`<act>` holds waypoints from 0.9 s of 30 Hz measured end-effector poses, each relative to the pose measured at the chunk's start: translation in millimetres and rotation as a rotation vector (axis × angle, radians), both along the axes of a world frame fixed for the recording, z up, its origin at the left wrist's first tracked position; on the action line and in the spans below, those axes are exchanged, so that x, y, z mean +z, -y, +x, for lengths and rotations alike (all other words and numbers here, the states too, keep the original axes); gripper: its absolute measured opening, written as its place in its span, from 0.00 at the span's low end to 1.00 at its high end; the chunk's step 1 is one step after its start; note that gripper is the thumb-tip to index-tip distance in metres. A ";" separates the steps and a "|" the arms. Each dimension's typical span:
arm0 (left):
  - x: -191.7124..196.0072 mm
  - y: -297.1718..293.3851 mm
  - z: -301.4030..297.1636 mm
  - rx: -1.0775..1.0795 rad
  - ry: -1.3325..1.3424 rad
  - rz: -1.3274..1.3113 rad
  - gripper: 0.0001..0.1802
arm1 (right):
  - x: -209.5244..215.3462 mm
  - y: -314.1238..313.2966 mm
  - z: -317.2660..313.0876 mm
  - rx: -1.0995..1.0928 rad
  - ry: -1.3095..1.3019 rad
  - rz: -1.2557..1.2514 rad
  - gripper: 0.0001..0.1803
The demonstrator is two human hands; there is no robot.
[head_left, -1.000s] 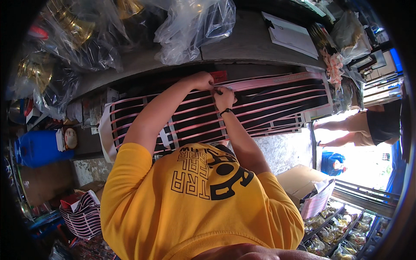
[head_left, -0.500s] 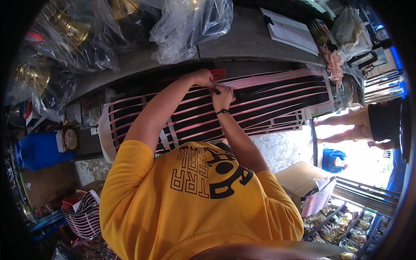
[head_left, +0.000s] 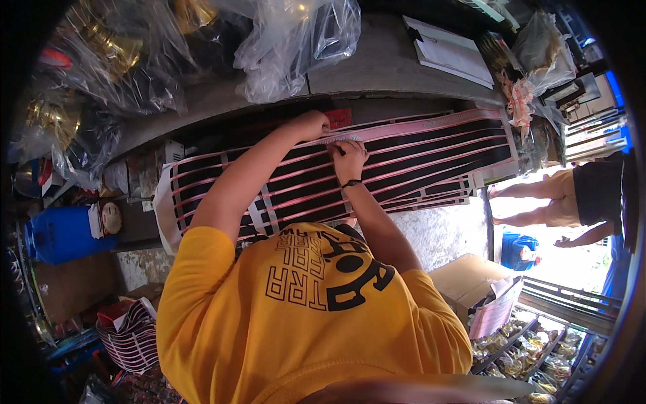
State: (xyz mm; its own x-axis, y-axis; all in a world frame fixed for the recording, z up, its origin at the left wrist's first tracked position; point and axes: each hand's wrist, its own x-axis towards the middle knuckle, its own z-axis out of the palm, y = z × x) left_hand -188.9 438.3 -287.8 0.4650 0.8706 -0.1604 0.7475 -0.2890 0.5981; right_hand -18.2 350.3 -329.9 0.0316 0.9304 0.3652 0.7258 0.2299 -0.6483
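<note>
A long black sheet with pink strips (head_left: 417, 158) lies across a grey counter (head_left: 377, 74). My left hand (head_left: 312, 125) is closed in a fist on the sheet's top edge, next to a small red tag (head_left: 340, 118). My right hand (head_left: 348, 155), with a dark band at the wrist, pinches the upper pink strip (head_left: 404, 128) just below and to the right of the left hand. Both arms reach up from my yellow shirt (head_left: 303, 323).
Clear plastic bags (head_left: 289, 40) with brass-coloured ware (head_left: 108, 47) sit on the counter. There are papers (head_left: 449, 50) top right, a blue drum (head_left: 64, 232) at left, a striped basket (head_left: 131, 333) lower left and a cardboard box (head_left: 471, 286) lower right. Another person (head_left: 572, 198) stands at right.
My right hand has slid slightly down along the pink strip. My left hand stays by the red tag.
</note>
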 end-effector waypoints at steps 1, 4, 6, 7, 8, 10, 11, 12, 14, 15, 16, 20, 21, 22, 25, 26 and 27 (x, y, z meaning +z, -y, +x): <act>2.9 7.8 -1.5 0.076 0.047 0.061 0.10 | 2.0 -1.2 1.5 0.006 0.020 -0.022 0.08; 5.6 44.7 -1.7 0.239 0.128 0.316 0.12 | 8.7 -7.4 7.1 0.055 0.121 -0.066 0.07; 0.5 80.5 3.7 0.343 0.148 0.434 0.14 | 13.6 -13.8 10.3 0.096 0.189 -0.084 0.06; -3.4 97.3 7.7 0.352 0.126 0.465 0.16 | 15.5 -15.8 11.7 0.125 0.210 -0.064 0.06; -7.9 112.8 12.8 0.362 0.106 0.496 0.18 | 17.2 -17.7 12.9 0.154 0.231 -0.043 0.06; -16.1 131.8 21.4 0.393 0.066 0.544 0.23 | 19.8 -21.0 14.0 0.215 0.266 -0.024 0.06; -20.1 137.9 26.3 0.414 0.048 0.562 0.25 | 20.8 -22.6 14.2 0.246 0.279 -0.027 0.06; -23.5 142.1 30.3 0.434 0.036 0.582 0.28 | 21.5 -24.2 14.3 0.280 0.283 -0.001 0.07; -29.1 146.7 35.3 0.448 0.018 0.544 0.31 | 22.6 -28.5 12.6 0.310 0.332 -0.003 0.07; -31.4 148.0 38.2 0.462 0.000 0.564 0.31 | 23.3 -31.5 11.8 0.327 0.351 0.012 0.07; -33.3 149.1 40.5 0.477 -0.018 0.584 0.32 | 24.0 -34.6 11.5 0.351 0.385 -0.021 0.07; -38.1 152.4 43.8 0.501 -0.053 0.657 0.31 | 26.9 -52.5 9.6 0.442 0.466 -0.154 0.08; -38.8 152.7 44.0 0.503 -0.060 0.661 0.31 | 27.5 -58.0 9.2 0.467 0.462 -0.165 0.09; -39.3 153.1 44.2 0.504 -0.067 0.665 0.31 | 27.9 -63.3 8.4 0.491 0.471 -0.210 0.09; -40.6 153.2 44.3 0.503 -0.081 0.683 0.31 | 29.3 -76.1 4.8 0.573 0.483 -0.242 0.09; -41.0 153.0 44.4 0.503 -0.092 0.686 0.31 | 29.9 -78.8 3.3 0.595 0.496 -0.233 0.08; -41.5 152.7 44.7 0.503 -0.102 0.689 0.32 | 30.7 -80.7 2.0 0.608 0.536 -0.242 0.08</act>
